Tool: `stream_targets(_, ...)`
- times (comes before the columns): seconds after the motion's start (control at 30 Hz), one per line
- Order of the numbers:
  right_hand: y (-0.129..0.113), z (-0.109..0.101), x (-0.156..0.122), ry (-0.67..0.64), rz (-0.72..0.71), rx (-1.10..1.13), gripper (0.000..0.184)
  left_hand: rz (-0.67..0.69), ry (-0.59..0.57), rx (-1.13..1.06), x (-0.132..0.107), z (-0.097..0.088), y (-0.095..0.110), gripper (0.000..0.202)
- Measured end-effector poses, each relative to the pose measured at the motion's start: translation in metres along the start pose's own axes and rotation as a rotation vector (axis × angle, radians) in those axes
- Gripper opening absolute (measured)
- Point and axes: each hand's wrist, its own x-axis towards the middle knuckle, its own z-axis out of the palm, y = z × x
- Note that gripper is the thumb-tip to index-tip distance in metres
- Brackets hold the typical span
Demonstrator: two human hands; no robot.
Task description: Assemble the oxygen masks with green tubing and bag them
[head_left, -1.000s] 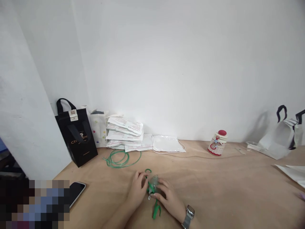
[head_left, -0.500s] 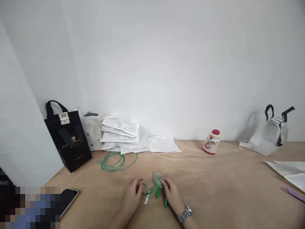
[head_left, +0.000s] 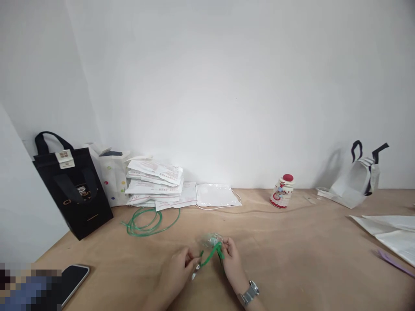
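A clear plastic mask [head_left: 210,238] with a pale green fitting lies above the table between my hands. My right hand [head_left: 233,261], with a watch on its wrist, is closed on the mask's near right side. From there a green strap [head_left: 209,257] slants down toward my left hand [head_left: 182,267]. The thumb and fingers of that hand pinch the strap's lower end. A small white tab [head_left: 195,273] hangs just below those fingertips. Fingers cover part of the strap and of the mask's edge.
Coiled green tubing [head_left: 144,234] lies behind my left hand. Stacked white packets [head_left: 154,188], a flat white pouch [head_left: 215,195] and a black bag [head_left: 73,194] line the back left. A red-capped bottle [head_left: 282,192] stands back right; a phone [head_left: 73,278] lies front left.
The view has turned slightly right. My left hand has closed on the strap's end beside the white tab. The mask has tilted, showing more of its clear shell, and the strap slants more steeply.
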Motion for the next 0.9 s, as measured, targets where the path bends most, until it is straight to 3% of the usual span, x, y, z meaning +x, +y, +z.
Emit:
stream_targets(0.17, 0.0, 0.001, -0.005, -0.032, 0.028, -0.04, 0.025, -0.031, -0.036, 0.087, -0.001, -0.002, -0.006, 0.023)
stream_targets(0.37, -0.005, 0.0, -0.007, -0.057, 0.016, -0.086, 0.022, 0.027, -0.044, 0.112, -0.017, -0.004, -0.002, 0.032)
stream_targets(0.53, -0.008, -0.006, -0.007, 0.211, -0.072, 0.013, 0.026, -0.008, -0.019, 0.081, -0.015, 0.0, -0.005, 0.013)
stream_targets(0.63, -0.006, -0.008, -0.005, 0.272, -0.051, 0.044, 0.029, -0.017, -0.028, 0.051, -0.011, -0.001, -0.01, 0.007)
stream_targets(0.73, -0.003, -0.008, -0.001, 0.191, -0.137, -0.052, 0.027, -0.017, -0.012, 0.041, -0.012, -0.002, -0.013, 0.004)
stream_targets(0.83, -0.001, -0.005, 0.001, 0.011, -0.346, -0.211, 0.021, -0.001, 0.002, 0.033, -0.014, -0.001, -0.014, 0.004)
stream_targets(0.9, 0.001, -0.002, 0.002, -0.093, -0.383, -0.283, 0.017, 0.015, 0.008, 0.027, -0.015, 0.0, -0.015, 0.004)
